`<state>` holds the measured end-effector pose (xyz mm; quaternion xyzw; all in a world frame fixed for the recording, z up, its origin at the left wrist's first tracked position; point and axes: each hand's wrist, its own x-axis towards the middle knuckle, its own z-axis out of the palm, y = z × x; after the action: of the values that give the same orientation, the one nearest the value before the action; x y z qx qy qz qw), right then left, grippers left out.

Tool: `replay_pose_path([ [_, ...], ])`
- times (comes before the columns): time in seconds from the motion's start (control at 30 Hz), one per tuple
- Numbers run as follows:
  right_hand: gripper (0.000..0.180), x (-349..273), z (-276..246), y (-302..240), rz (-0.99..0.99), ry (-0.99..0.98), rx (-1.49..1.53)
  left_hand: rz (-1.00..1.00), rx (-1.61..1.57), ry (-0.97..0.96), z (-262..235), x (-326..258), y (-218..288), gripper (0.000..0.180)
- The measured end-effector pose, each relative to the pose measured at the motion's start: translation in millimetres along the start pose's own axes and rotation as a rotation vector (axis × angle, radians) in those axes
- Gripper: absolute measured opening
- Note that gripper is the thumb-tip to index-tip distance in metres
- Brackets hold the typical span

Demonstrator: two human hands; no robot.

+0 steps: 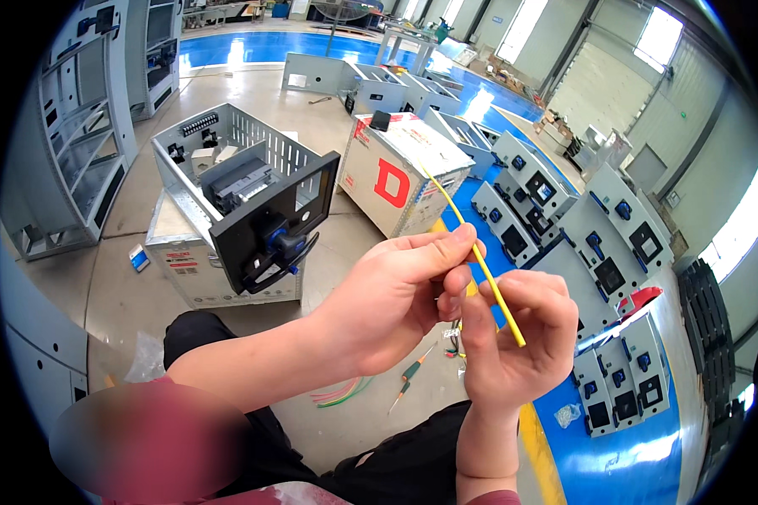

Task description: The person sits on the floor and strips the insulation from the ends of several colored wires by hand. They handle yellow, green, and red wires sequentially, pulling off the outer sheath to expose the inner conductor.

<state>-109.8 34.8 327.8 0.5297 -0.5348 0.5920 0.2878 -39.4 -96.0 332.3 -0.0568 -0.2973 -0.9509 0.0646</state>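
You have the yellow wire (488, 282) up in front of you, slanting from its far tip over the right crate (362, 189) down to a cut end by your right palm. Your left hand (400, 286) is closed on it, thumb laid over the wire and fingers curled under. Your right hand (522, 332) is half curled just beside, thumb and index tips near the wire's lower stretch; you cannot tell from here whether they pinch it. The wire crosses in front of those fingers.

Beneath your hands, a screwdriver (413, 369) lies on the floor between your legs, with loose pink and green leads (343, 393) to its left. Ahead of your left forearm, an open metal box (269, 139) sits on the left crate (219, 290), its black door (257, 227) facing you. That makes 2 crates. To your right, grey panels (594, 261) with black and blue fittings stand on blue flooring, near a clear bag (568, 415).
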Motion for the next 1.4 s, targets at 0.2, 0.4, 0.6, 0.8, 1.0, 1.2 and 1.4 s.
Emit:
replay_pose_path([
  [0.2,0.038,4,-16,4,-0.225,-0.001,-0.18,-0.031,-0.019,-0.044,1,3,-10,0.027],
  [0.4,0.036,4,-22,0,-0.285,-0.018,-0.2,-0.054,-0.004,-0.032,5,1,-14,0.027],
  [0.6,0.033,1,-26,0,-0.279,-0.022,-0.142,-0.051,0.005,-0.021,7,2,-15,0.028],
  [0.8,0.035,-3,-28,-1,-0.27,-0.018,-0.124,-0.057,0.026,-0.009,7,1,-14,0.027],
  [1.0,0.037,-5,-27,-1,-0.276,-0.031,-0.121,-0.051,0.028,-0.019,4,0,-13,0.027],
  [1.2,0.037,-5,-26,-5,-0.273,-0.007,-0.1,-0.064,0.032,-0.026,6,-2,-13,0.027],
  [1.4,0.033,-3,-31,-12,-0.275,-0.041,-0.227,-0.077,0.042,-0.001,8,-2,-15,0.028],
])
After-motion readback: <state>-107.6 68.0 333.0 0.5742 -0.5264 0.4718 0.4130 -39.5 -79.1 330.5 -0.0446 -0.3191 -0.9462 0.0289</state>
